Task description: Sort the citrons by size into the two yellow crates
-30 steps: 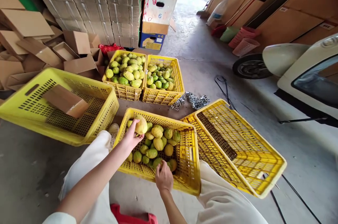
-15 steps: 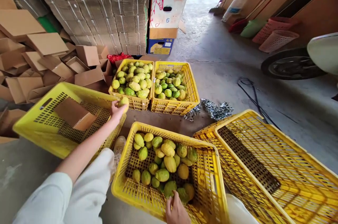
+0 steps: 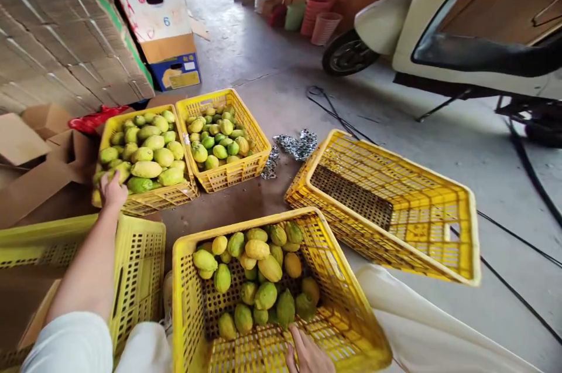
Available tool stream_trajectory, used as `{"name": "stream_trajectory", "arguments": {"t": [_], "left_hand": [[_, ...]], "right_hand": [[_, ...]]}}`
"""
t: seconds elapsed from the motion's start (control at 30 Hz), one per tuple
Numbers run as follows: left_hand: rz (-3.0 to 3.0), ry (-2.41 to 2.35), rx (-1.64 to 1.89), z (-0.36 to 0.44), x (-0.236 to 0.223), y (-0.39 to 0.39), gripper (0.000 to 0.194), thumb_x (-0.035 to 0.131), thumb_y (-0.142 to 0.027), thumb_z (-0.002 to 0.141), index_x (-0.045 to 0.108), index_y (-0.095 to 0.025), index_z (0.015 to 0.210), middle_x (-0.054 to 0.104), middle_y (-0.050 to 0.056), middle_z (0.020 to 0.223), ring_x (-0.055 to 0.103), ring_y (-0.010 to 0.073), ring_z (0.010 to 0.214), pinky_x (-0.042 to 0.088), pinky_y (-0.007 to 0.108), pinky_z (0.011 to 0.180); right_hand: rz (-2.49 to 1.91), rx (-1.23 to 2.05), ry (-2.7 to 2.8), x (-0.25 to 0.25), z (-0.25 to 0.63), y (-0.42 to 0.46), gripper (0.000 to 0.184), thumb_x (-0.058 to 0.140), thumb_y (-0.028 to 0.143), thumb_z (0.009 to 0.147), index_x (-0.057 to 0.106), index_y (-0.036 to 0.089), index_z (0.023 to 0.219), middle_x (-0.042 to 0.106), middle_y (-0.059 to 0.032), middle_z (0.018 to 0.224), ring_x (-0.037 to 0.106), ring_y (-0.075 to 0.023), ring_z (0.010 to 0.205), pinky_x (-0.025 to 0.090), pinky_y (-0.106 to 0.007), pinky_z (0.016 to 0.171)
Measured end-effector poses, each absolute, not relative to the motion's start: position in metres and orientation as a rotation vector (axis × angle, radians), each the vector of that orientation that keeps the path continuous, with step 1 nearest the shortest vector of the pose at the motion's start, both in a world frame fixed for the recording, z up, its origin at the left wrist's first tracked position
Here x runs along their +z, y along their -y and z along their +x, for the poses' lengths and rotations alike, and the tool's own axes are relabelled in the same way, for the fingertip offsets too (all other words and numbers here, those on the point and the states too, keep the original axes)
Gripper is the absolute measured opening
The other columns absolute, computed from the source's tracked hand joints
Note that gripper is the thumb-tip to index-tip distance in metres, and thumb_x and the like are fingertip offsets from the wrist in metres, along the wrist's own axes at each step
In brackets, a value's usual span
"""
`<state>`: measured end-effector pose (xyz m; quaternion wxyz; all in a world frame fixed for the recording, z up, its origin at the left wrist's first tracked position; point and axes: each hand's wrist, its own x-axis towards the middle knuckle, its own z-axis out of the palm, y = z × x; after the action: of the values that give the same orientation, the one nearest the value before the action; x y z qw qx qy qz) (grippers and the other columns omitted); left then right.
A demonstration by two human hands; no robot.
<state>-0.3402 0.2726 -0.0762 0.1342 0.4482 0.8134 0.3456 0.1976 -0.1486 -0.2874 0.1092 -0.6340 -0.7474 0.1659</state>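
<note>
My left hand (image 3: 113,190) is at the front left corner of the far left yellow crate (image 3: 160,202), its fingers curled on a yellow-green lemon (image 3: 122,171) among the heaped ones. How firmly it grips is partly hidden. Inside the near yellow crate (image 3: 182,297), my right hand (image 3: 309,352) has its fingertips at the lower end of a dark green lemon (image 3: 285,308). Thumb and forefinger look apart, not wrapped round it. Several green and yellow lemons (image 3: 269,268) lie about it on the perforated crate wall.
Another crate of lemons (image 3: 261,159) stands behind, beside crumpled patterned wrapping (image 3: 298,144). An empty yellow crate (image 3: 439,232) is at right, and a yellow-green crate (image 3: 140,267) holding cardboard at left. Cartons (image 3: 26,144), black cables (image 3: 338,112) and a scooter (image 3: 404,27) surround them.
The view has turned right. My left hand has carried a yellow lemon from above the yellow-green crate to the far left crate. The green lemon by my right hand has turned lengthwise.
</note>
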Motion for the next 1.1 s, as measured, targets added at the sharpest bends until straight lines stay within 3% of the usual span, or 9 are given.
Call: {"name": "stream_trajectory", "arguments": {"t": [0.2,0.37,0.47,0.57,0.7,0.83,0.97,1.1], "left_hand": [[1.393,-2.407,0.838,-0.321,-0.043,-0.258,0.041,0.075,-0.022,0.074,0.059,-0.024,0.112,0.041,0.011,0.170,0.027,0.0457,0.168,0.019,0.056,0.142],[1.795,-2.078,0.641,-0.251,-0.010,-0.168,0.028,0.067,-0.028,0.085,0.067,-0.025,0.113,0.061,0.010,0.153,0.051,0.0392,0.154,0.028,0.052,0.138],[1.665,-1.845,0.480,-0.185,-0.014,-0.070,0.021,0.074,-0.031,0.080,0.074,-0.029,0.101,0.073,0.012,0.137,0.061,0.0412,0.141,0.032,0.053,0.135],[1.366,-1.702,0.143,-0.122,-0.036,0.019,0.020,0.079,-0.026,0.075,0.076,-0.029,0.095,0.077,0.017,0.127,0.067,0.0464,0.130,0.037,0.061,0.128],[0.996,-1.765,0.032,-0.077,-0.087,0.066,0.028,0.086,-0.017,0.064,0.065,-0.028,0.080,0.078,0.015,0.112,0.069,0.0457,0.128,0.037,0.056,0.127],[0.888,-1.874,0.129,-0.058,-0.150,0.049,0.030,0.085,-0.020,0.071,0.061,-0.026,0.086,0.077,0.018,0.122,0.064,0.0419,0.140,0.040,0.050,0.125],[0.804,-1.928,0.234,-0.030,-0.207,0.016,0.033,0.088,-0.028,0.076,0.060,-0.025,0.093,0.078,0.016,0.123,0.069,0.0333,0.135,0.049,0.039,0.115],[0.768,-2.013,0.264,-0.004,-0.246,-0.012,0.041,0.093,-0.033,0.073,0.062,-0.023,0.098,0.077,0.018,0.127,0.063,0.0354,0.144,0.051,0.039,0.111]], "right_hand": [[-1.937,0.478,2.165,-0.267,0.184,0.141,0.038,0.052,0.032,0.101,0.082,0.025,0.122,0.087,-0.0117,0.107,0.084,-0.0270,0.090,0.065,-0.033,0.078],[-2.067,0.730,2.111,-0.241,0.172,0.129,0.042,0.048,0.033,0.101,0.079,0.020,0.127,0.085,-0.0146,0.114,0.080,-0.0274,0.095,0.060,-0.034,0.084],[-2.145,0.805,2.039,-0.231,0.164,0.124,0.044,0.047,0.035,0.101,0.077,0.018,0.129,0.083,-0.0164,0.109,0.078,-0.0293,0.098,0.056,-0.034,0.084],[-2.170,0.855,2.023,-0.225,0.160,0.120,0.044,0.047,0.036,0.102,0.075,0.017,0.131,0.081,-0.0166,0.106,0.075,-0.0299,0.098,0.053,-0.034,0.082],[-2.177,0.925,2.017,-0.216,0.159,0.116,0.046,0.046,0.037,0.104,0.072,0.015,0.135,0.080,-0.0184,0.112,0.074,-0.0307,0.102,0.051,-0.034,0.082],[-2.161,0.941,2.026,-0.207,0.156,0.112,0.042,0.046,0.038,0.106,0.071,0.018,0.132,0.080,-0.0164,0.111,0.074,-0.0291,0.101,0.049,-0.033,0.080],[-2.164,0.904,2.078,-0.204,0.152,0.111,0.035,0.047,0.036,0.105,0.073,0.019,0.121,0.079,-0.0155,0.104,0.073,-0.0286,0.096,0.045,-0.033,0.076],[-2.070,0.734,2.121,-0.211,0.151,0.116,0.027,0.051,0.032,0.104,0.074,0.020,0.111,0.078,-0.0116,0.092,0.071,-0.0250,0.085,0.041,-0.032,0.070]]}}
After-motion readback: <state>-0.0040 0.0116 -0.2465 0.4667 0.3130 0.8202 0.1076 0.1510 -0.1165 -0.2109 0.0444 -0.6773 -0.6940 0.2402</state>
